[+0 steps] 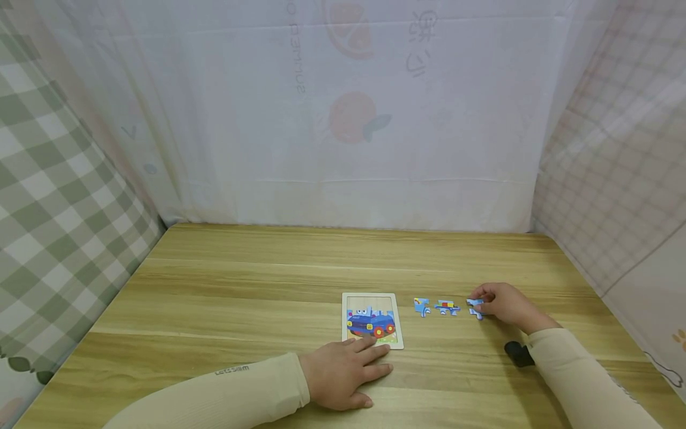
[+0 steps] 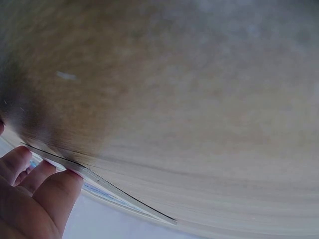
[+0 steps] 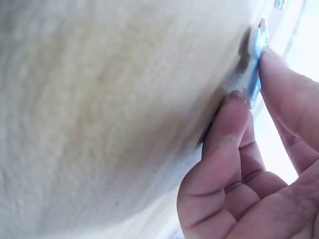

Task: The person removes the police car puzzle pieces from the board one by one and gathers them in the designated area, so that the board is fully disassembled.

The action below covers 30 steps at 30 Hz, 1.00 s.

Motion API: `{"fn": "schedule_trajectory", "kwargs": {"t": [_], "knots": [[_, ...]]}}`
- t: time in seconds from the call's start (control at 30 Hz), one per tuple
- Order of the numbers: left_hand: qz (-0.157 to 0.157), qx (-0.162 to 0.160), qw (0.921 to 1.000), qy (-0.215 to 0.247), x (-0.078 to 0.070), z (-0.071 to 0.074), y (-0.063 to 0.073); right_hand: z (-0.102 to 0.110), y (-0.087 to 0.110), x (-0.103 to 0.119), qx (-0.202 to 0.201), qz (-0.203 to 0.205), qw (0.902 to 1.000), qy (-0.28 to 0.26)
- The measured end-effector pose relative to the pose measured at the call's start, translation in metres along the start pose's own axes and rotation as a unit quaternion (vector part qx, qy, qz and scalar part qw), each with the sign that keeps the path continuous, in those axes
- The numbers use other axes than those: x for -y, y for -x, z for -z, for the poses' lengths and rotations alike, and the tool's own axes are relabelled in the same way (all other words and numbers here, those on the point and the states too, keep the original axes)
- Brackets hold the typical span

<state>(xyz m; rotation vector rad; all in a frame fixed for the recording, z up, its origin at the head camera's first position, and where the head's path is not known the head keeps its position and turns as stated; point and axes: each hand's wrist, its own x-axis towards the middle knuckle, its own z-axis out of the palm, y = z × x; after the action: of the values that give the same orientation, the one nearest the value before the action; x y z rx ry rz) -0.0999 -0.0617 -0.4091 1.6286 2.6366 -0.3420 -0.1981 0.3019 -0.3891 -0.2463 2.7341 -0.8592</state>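
Note:
A puzzle tray [image 1: 370,302] with a pale rim lies on the table; a blue cartoon car picture fills its lower part, and bare wood shows at its top. My left hand [image 1: 345,372] rests at the tray's near edge with fingers spread, and the left wrist view shows fingertips touching the rim. To the right, my right hand [image 1: 506,305] pinches a blue puzzle piece [image 3: 256,64] between thumb and fingers, close to the table. Between tray and right hand lie two loose pieces: one light blue piece [image 1: 420,305] and one with red and yellow blocks [image 1: 447,306].
The wooden table [image 1: 241,298] extends to both sides and behind the tray. A black object [image 1: 518,354] sits by the right wrist, against the sleeve. A white printed curtain [image 1: 241,149] hangs behind the table, and a green checked cloth [image 1: 59,179] hangs at the left.

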Motion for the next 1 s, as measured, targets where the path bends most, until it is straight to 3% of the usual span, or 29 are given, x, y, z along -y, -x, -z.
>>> {"fn": "schedule_trajectory", "kwargs": {"t": [0.43, 1.0], "knots": [[-0.001, -0.010, 0.9999, -0.009, -0.0006, -0.0018, 0.0005, -0.0002, -0.0026, 0.0016, 0.001, 0.009, 0.9996, 0.027], [0.000, 0.004, 0.9999, 0.010, 0.0003, -0.0013, -0.0005, -0.0003, -0.0044, 0.0013, 0.003, 0.023, 0.9990, 0.038]]}}
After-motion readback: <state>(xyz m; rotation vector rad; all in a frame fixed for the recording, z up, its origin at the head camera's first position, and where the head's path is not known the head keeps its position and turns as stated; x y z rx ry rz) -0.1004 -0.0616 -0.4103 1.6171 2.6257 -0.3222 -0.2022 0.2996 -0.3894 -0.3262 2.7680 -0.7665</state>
